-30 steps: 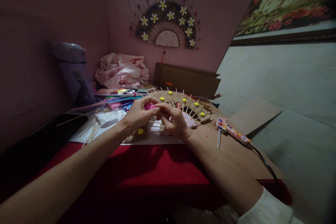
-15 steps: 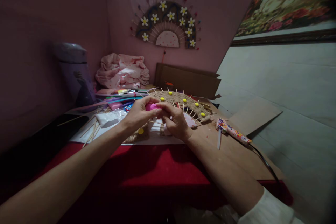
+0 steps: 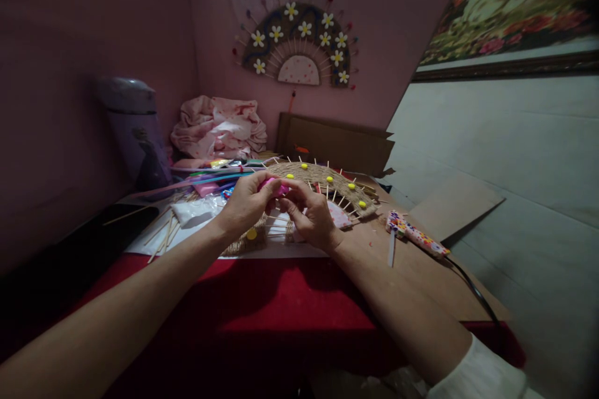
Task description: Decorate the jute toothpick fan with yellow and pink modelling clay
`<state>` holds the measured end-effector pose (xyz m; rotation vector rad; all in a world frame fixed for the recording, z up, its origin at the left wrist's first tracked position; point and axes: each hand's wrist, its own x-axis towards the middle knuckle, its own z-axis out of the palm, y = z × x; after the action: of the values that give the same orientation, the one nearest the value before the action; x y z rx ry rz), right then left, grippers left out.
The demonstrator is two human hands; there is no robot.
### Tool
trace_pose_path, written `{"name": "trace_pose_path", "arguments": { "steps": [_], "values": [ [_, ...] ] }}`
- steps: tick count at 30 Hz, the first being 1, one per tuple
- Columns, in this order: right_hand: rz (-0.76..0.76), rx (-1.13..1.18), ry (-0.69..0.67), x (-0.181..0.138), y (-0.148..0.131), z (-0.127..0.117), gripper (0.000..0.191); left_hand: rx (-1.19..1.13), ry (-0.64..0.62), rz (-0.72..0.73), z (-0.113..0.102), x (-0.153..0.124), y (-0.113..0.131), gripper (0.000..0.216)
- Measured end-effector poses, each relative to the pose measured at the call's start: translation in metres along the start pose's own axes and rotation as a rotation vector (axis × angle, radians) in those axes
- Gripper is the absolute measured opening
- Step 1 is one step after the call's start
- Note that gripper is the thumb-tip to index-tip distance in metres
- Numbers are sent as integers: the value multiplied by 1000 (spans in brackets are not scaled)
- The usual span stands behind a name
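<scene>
My left hand pinches a small pink piece, fingers closed round it. My right hand meets it from the right, its fingertips pinched at the same pink piece. Both hands hover just over a woven jute fan studded with yellow dots and wooden skewers, which lies on the table behind and under them.
A patterned glue gun with its cord lies to the right on a brown board. Coloured strips and foam sheets, loose skewers, a pink cloth bundle, a purple flask and cardboard crowd the back. A finished fan hangs on the pink wall.
The hands stay joined at the pink piece; fingers have shifted slightly, and the piece shows a little more between the fingertips.
</scene>
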<state>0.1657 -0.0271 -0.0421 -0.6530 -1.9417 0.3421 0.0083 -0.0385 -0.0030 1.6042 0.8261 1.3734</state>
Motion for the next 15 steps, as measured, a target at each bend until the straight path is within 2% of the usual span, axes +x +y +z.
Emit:
{"name": "trace_pose_path", "arguments": {
  "steps": [7, 15],
  "values": [
    [7, -22, 14, 0, 0, -1, 36, 41, 87, 19, 0, 1, 1, 15],
    [21, -23, 20, 0, -2, -1, 31, 9, 107, 26, -2, 1, -4, 16]
  ]
}}
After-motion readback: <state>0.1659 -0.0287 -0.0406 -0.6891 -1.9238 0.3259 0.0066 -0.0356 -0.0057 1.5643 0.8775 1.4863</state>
